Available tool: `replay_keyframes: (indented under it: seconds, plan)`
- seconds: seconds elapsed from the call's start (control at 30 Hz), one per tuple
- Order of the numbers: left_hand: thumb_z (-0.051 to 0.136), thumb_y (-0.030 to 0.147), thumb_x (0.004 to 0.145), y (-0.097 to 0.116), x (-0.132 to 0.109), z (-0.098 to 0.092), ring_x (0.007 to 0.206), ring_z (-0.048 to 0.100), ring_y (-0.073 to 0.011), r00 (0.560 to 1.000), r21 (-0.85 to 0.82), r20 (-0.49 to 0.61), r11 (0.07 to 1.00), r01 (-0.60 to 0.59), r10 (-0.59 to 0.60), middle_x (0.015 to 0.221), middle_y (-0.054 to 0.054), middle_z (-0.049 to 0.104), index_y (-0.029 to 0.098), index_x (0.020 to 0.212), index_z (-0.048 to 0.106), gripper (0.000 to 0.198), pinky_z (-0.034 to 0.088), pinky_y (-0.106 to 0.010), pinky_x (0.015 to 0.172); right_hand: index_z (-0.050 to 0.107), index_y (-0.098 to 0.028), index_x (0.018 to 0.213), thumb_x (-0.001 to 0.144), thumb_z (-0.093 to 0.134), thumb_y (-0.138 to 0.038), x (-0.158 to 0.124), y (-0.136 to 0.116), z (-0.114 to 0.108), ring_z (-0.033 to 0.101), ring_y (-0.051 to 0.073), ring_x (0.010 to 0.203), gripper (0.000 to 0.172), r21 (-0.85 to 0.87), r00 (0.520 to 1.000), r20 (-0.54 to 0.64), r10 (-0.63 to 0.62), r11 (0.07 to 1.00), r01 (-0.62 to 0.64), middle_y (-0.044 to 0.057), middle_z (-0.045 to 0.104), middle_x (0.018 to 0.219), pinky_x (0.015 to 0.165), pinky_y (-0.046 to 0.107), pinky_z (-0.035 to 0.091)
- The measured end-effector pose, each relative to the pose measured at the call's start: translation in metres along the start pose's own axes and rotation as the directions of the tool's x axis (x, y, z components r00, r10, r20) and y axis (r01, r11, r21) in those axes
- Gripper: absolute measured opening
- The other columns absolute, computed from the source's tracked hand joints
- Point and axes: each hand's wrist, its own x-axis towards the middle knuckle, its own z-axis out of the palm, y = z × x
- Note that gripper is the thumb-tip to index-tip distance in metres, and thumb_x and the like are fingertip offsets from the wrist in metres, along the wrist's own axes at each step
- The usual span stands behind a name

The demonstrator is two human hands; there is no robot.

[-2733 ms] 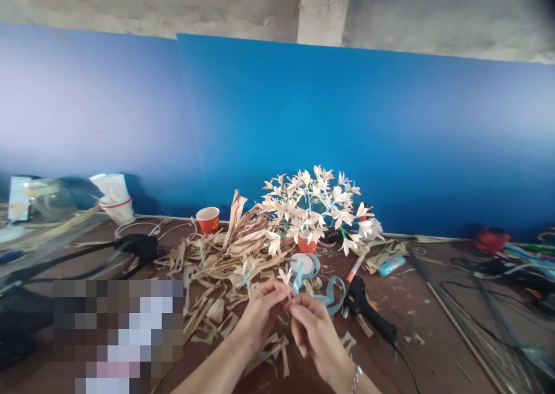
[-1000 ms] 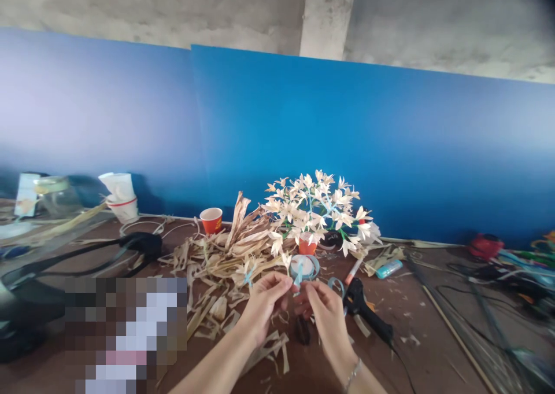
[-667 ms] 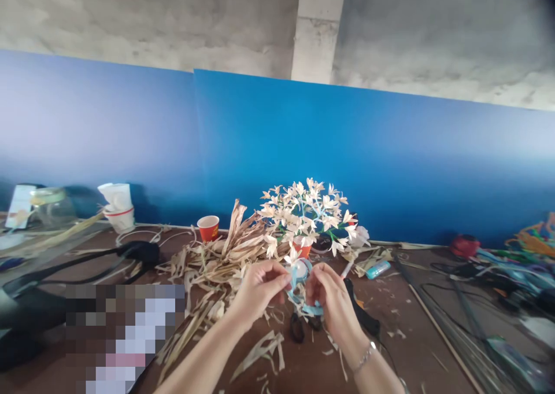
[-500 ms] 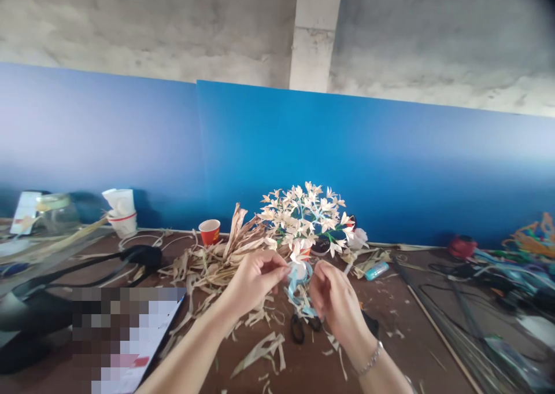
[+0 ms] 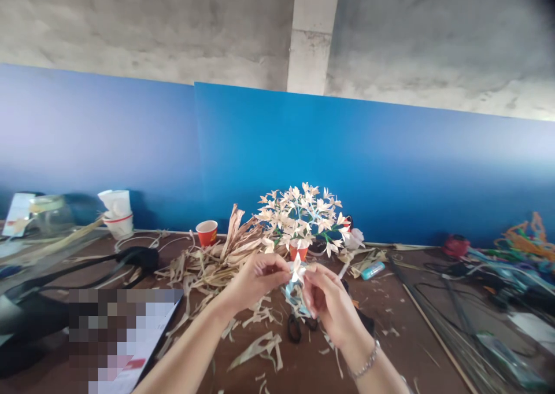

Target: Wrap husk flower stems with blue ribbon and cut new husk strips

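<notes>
A small cream flower (image 5: 298,270), apparently of dried husk, sits between my hands over the table. My left hand (image 5: 262,276) pinches it from the left, thumb and forefinger pressed together. From the other side, my right hand (image 5: 328,294) grips its edge with closed fingertips. Below them lies a light-blue ribbon or tape (image 5: 295,293), partly hidden by my fingers. Black-handled scissors (image 5: 294,328) rest nearer to me, their blades covered. Just behind, a bunch of similar cream flowers (image 5: 303,212) stands in a red paper cup (image 5: 298,251).
Dried husks (image 5: 236,240) are heaped left of the bunch, with scraps (image 5: 260,348) across the brown table. Another red cup (image 5: 207,233) stands behind them. A light-blue packet (image 5: 373,271) lies to the right. Cords and coloured strips crowd the far right; a blue panel (image 5: 269,145) closes the back.
My right hand has moved left and taken hold of the flower, which my left hand was holding. The flower now sits slightly lower in view.
</notes>
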Motion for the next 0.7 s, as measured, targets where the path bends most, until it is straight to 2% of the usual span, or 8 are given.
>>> replay_keyframes:
  seconds: [0.1, 0.2, 0.27, 0.33, 0.43, 0.53, 0.6, 0.7]
  plan:
    - [0.062, 0.029, 0.07, -0.001, 0.001, -0.001, 0.052, 0.04, -0.0091, 0.998, -0.105, 0.064, 0.994, 0.013, -0.007, 0.058, 0.0, 0.053, 0.016, 0.067, 0.065, 0.014, 0.029, -0.021, 0.05, 0.05, -0.017, 0.06, 0.073, 0.058, -0.033, 0.002, 0.008, -0.001, 0.032, 0.004, 0.033, 0.023, 0.007, 1.0, 0.015, 0.016, 1.0, -0.016, -0.006, 0.047, 0.041, 0.033, 0.016, 0.022]
    - [0.063, 0.029, 0.069, -0.005, 0.004, -0.006, 0.046, 0.036, -0.0073, 0.989, -0.18, 0.132, 0.98, 0.089, -0.065, 0.054, 0.001, 0.051, 0.016, 0.067, 0.065, 0.014, 0.025, -0.021, 0.046, 0.051, -0.016, 0.06, 0.073, 0.059, -0.035, 0.005, 0.008, -0.001, 0.032, 0.004, 0.033, 0.024, -0.002, 0.998, 0.053, 0.031, 1.0, -0.03, -0.006, 0.047, 0.042, 0.034, 0.017, 0.022]
    - [0.064, 0.031, 0.068, -0.007, 0.006, -0.012, 0.041, 0.032, -0.006, 0.977, -0.202, 0.174, 0.967, 0.154, -0.119, 0.052, 0.001, 0.051, 0.016, 0.067, 0.065, 0.015, 0.021, -0.02, 0.042, 0.054, -0.015, 0.064, 0.074, 0.057, -0.037, 0.008, 0.002, -0.002, 0.035, 0.005, 0.034, 0.024, -0.038, 0.998, 0.055, 0.015, 0.999, -0.013, -0.005, 0.048, 0.044, 0.034, 0.017, 0.023]
    - [0.066, 0.031, 0.065, -0.006, 0.01, -0.018, 0.041, 0.035, -0.0065, 0.963, -0.205, 0.222, 0.958, 0.198, -0.152, 0.053, 0.0, 0.054, 0.017, 0.066, 0.065, 0.014, 0.021, -0.02, 0.041, 0.058, -0.015, 0.072, 0.076, 0.055, -0.04, 0.011, -0.009, -0.004, 0.039, 0.006, 0.036, 0.026, -0.091, 0.999, 0.028, -0.039, 0.995, 0.041, -0.004, 0.05, 0.049, 0.035, 0.018, 0.023]
    - [0.067, 0.028, 0.064, -0.001, 0.015, -0.026, 0.046, 0.043, -0.009, 0.938, -0.196, 0.299, 0.951, 0.24, -0.175, 0.053, 0.0, 0.057, 0.018, 0.066, 0.066, 0.01, 0.028, -0.021, 0.046, 0.061, -0.014, 0.079, 0.078, 0.051, -0.04, 0.015, -0.027, -0.003, 0.041, 0.005, 0.04, 0.027, -0.173, 0.995, 0.059, -0.086, 0.98, 0.095, -0.002, 0.052, 0.057, 0.037, 0.018, 0.021]
    - [0.068, 0.026, 0.063, 0.002, 0.019, -0.027, 0.049, 0.048, -0.01, 0.911, -0.179, 0.36, 0.943, 0.279, -0.201, 0.054, 0.0, 0.058, 0.019, 0.067, 0.067, 0.008, 0.033, -0.022, 0.051, 0.062, -0.015, 0.08, 0.077, 0.055, -0.035, 0.017, -0.037, -0.001, 0.037, 0.005, 0.039, 0.021, -0.242, 0.99, 0.136, -0.047, 0.967, 0.079, -0.004, 0.049, 0.053, 0.037, 0.019, 0.016]
    - [0.068, 0.026, 0.063, 0.003, 0.02, -0.025, 0.05, 0.049, -0.0104, 0.9, -0.176, 0.381, 0.939, 0.295, -0.211, 0.055, 0.0, 0.059, 0.018, 0.067, 0.067, 0.009, 0.034, -0.023, 0.052, 0.06, -0.015, 0.075, 0.074, 0.059, -0.032, 0.019, -0.039, 0.0, 0.033, 0.004, 0.037, 0.017, -0.261, 0.986, 0.167, -0.006, 0.964, 0.05, -0.006, 0.045, 0.047, 0.038, 0.02, 0.014]
    - [0.068, 0.027, 0.063, 0.001, 0.021, -0.022, 0.049, 0.048, -0.0103, 0.918, -0.193, 0.344, 0.942, 0.276, -0.199, 0.055, 0.0, 0.059, 0.019, 0.066, 0.067, 0.009, 0.033, -0.023, 0.051, 0.056, -0.016, 0.068, 0.071, 0.062, -0.031, 0.019, -0.036, -0.002, 0.031, 0.004, 0.037, 0.016, -0.229, 0.989, 0.148, 0.025, 0.973, 0.01, -0.007, 0.042, 0.043, 0.039, 0.02, 0.014]
